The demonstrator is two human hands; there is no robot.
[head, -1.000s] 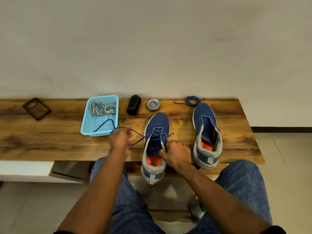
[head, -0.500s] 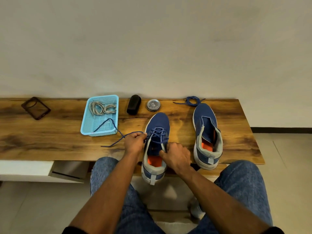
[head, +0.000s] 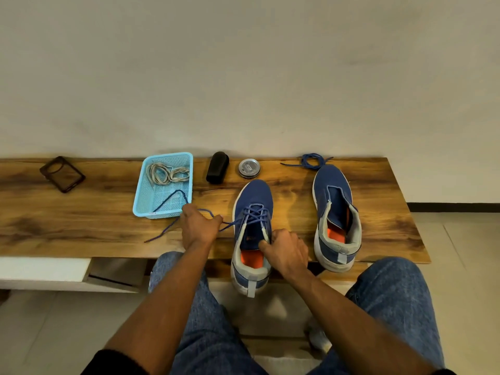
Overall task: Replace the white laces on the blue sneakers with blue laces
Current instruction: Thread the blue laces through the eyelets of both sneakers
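Two blue sneakers stand on the wooden bench, heels toward me. The left sneaker has a blue lace threaded through its upper eyelets. My left hand pinches that lace to the shoe's left; the free end trails over the basket and onto the bench. My right hand grips the right side of this sneaker's collar by the tongue. The right sneaker has no lace. A second blue lace lies bundled behind its toe. The white laces lie coiled in the light blue basket.
A black oblong object and a round metal tin sit at the back of the bench between basket and sneakers. A dark phone case lies far left. My knees in jeans are below the bench edge. A wall rises right behind.
My left hand went in to the sneaker's eyelets and has pulled back out to the left with the blue lace, drawing it taut. My right hand has stayed on the collar.
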